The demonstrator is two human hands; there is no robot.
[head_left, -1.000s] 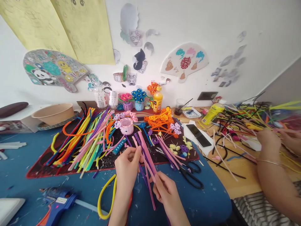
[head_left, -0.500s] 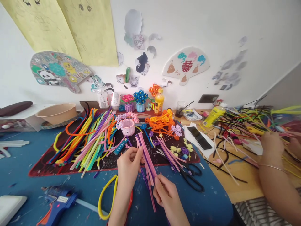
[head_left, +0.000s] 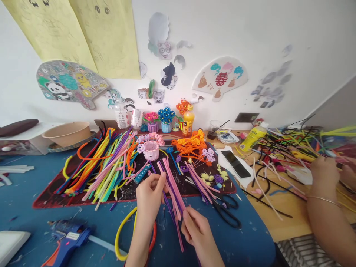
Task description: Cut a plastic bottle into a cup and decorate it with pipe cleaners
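My left hand (head_left: pixel 151 191) is closed in a pinch on pink and purple pipe cleaners at the left side of a bundle. My right hand (head_left: pixel 196 226) grips the lower part of that bundle of pipe cleaners (head_left: pixel 175 189), which slants up and away over the blue table. Exactly how many stems each hand has is hidden by the fingers. Beyond the bundle stands a small pink pot (head_left: pixel 151 151) ringed with pink and lilac pipe-cleaner flowers. To the right lie more pink and purple pipe cleaners (head_left: pixel 198 181) beside black-handled scissors (head_left: pixel 226 211).
Many coloured pipe cleaners (head_left: pixel 108 167) cover the dark mat's left side. A blue glue gun (head_left: pixel 69 237) lies front left, near a yellow loop (head_left: pixel 119 230). Orange flowers (head_left: pixel 191 144), a juice bottle (head_left: pixel 188 120) and a phone (head_left: pixel 236 163) are farther back. Another person's arm (head_left: pixel 324 200) works at right.
My left hand has shifted slightly left, and the upper ends of its pipe cleaners now stand apart from the bundle. My right hand has stayed almost still.
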